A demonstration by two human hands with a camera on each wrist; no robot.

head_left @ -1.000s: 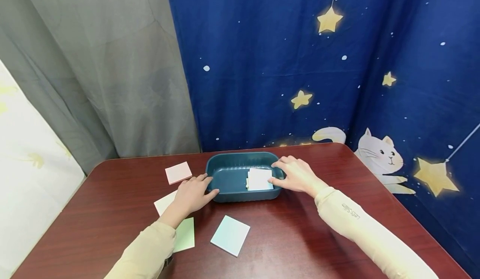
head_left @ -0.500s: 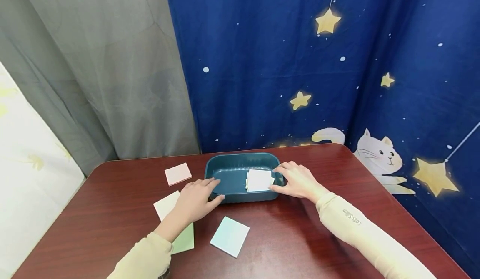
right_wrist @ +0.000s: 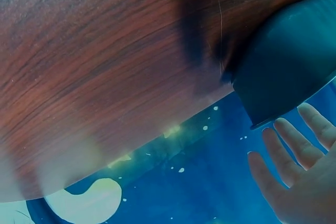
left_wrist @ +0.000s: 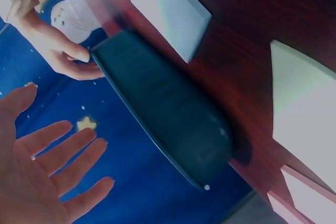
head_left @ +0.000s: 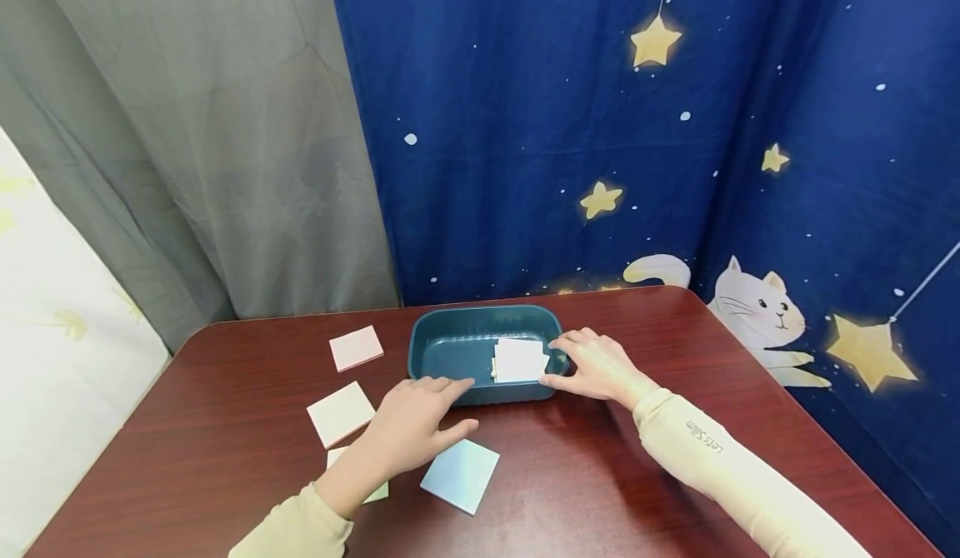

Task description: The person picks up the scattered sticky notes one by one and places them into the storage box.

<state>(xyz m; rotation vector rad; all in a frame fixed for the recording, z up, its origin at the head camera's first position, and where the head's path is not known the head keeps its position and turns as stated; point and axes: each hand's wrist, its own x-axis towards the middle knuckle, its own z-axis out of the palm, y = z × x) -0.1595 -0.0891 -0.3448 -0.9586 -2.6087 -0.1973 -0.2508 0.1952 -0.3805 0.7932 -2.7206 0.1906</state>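
A dark teal plastic bin (head_left: 457, 393) stands near the table's back edge, with a small pile of white paper pads (head_left: 519, 360) in its right half. My right hand (head_left: 596, 366) is at the bin's right end, thumb and fingertips at the rim, fingers loosely bent. In front of the bin's left side my left hand (head_left: 408, 429) hovers with fingers extended, holding nothing; its palm and spread fingers show in the left wrist view. Beneath its thumb side lies a light blue note pad (head_left: 460, 479). A pale green pad (head_left: 378, 493) is partly hidden under the left wrist.
To the left lie a cream pad (head_left: 340, 413) and, farther back, a pink pad (head_left: 356, 348). The reddish-brown table (head_left: 600, 491) ends just behind the bin, against a blue star-patterned curtain (head_left: 510, 166) and a grey one (head_left: 277, 166).
My left hand has left the bin's left end and moved right and toward me, uncovering the cream pad. The right hand stays at the bin's right end, shifted only slightly.
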